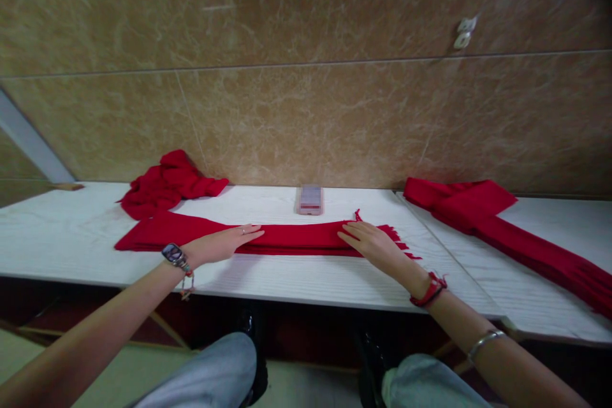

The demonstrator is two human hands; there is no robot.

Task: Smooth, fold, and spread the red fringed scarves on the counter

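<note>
A long red scarf (296, 236) lies folded lengthwise across a white table (287, 280), its fringe at the right end. My left hand (224, 244) rests flat on the scarf's middle, fingers stretched out, with a watch and bead bracelet on the wrist. My right hand (370, 242) lies flat on the scarf near the fringed end, fingers spread, a red cord at the wrist.
A crumpled red scarf (167, 185) sits at the back left against the marble wall. Another red scarf (502, 223) lies stretched on the adjoining table at right. A small pink box (310, 199) stands by the wall. My knees and shoes show below the table edge.
</note>
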